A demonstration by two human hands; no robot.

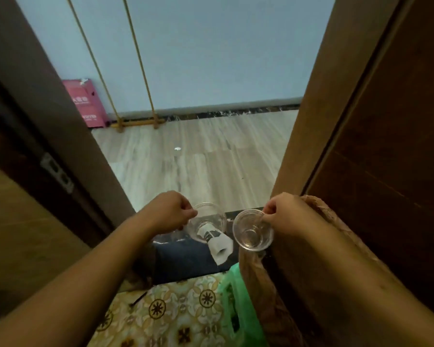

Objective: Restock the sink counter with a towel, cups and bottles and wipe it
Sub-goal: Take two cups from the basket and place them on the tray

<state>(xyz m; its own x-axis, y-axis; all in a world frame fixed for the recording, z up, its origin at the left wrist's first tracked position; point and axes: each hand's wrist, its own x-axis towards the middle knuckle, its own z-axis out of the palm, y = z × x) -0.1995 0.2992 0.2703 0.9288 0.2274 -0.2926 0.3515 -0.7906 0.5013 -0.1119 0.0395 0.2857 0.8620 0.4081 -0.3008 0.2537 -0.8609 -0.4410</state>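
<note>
I stand in a doorway and hold two clear plastic cups in front of me. My left hand point(169, 211) pinches the rim of the left cup point(207, 221), which tilts toward me. My right hand point(288, 216) grips the rim of the right cup point(252, 230), its mouth facing the camera. A brown towel point(266, 284) hangs over my right forearm, and a green plastic bag point(238, 304) dangles beside it. The sink counter and any bottles are out of view.
A brown door frame point(60, 136) stands at the left and a wooden door point(376, 136) at the right. Beyond lies a pale wood-pattern floor point(198, 156), a pink box point(88, 103) and a yellow ladder-like stand point(135, 122) by the blue wall. My foot in a white sandal point(217, 245) shows below.
</note>
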